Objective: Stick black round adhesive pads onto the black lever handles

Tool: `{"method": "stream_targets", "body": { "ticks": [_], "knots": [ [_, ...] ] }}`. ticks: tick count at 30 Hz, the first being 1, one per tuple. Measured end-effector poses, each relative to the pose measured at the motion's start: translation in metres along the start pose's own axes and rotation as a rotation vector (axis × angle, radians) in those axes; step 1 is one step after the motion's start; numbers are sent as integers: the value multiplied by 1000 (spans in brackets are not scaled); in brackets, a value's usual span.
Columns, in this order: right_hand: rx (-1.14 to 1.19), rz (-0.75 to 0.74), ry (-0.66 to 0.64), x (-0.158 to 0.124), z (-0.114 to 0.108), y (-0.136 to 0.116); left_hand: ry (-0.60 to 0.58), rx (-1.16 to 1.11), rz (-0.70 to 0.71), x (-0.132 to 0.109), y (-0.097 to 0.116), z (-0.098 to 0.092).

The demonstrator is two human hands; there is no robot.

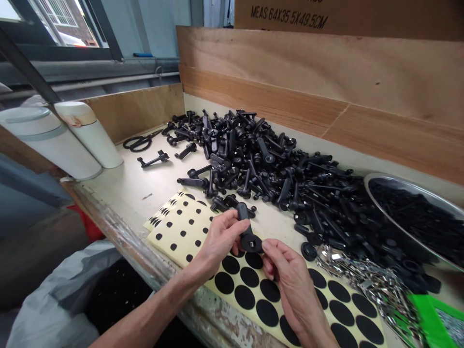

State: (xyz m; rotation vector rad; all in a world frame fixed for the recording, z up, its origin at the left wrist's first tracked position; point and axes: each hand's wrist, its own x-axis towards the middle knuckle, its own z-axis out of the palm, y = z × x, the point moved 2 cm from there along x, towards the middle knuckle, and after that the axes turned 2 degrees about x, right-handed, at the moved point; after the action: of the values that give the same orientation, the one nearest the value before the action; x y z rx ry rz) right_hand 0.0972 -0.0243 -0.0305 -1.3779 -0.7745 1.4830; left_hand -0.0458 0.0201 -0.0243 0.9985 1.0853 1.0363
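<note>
Black plastic lever handle (243,223), gripped in the left hand (219,239), round base (252,244) presented to the right hand (292,285), which pinched its rim above sheets of black adhesive dots (181,232).

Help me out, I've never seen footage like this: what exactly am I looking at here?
This is one picture from a camera worn on a person's head, looking down at their two bare hands at a workbench. The left hand grips a black plastic lever handle, and the right hand pinches its round base. Beneath the hands lie sheets of round black pads on pale backing. Farther along the bench are a heap of similar handles, a steel bowl of black parts, tangled shiny metal pieces, and black-handled scissors.
</note>
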Motion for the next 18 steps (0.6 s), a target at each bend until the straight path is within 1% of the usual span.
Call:
{"method": "stream_targets", "body": {
  "ticks": [7,11,13,16,18],
  "knots": [
    [-8,-23,20,1,2,0,67,37,57,0,1,1],
    [-33,-58,49,-4,2,-1,50,56,43,-1,1,1],
    [-49,-107,61,-7,2,-3,43,77,30,-1,0,1],
    [-37,-178,93,-11,0,-7,66,81,22,-2,-2,0],
    [-21,-152,93,-11,-1,-7,67,72,19,-1,-2,0]
  ]
}}
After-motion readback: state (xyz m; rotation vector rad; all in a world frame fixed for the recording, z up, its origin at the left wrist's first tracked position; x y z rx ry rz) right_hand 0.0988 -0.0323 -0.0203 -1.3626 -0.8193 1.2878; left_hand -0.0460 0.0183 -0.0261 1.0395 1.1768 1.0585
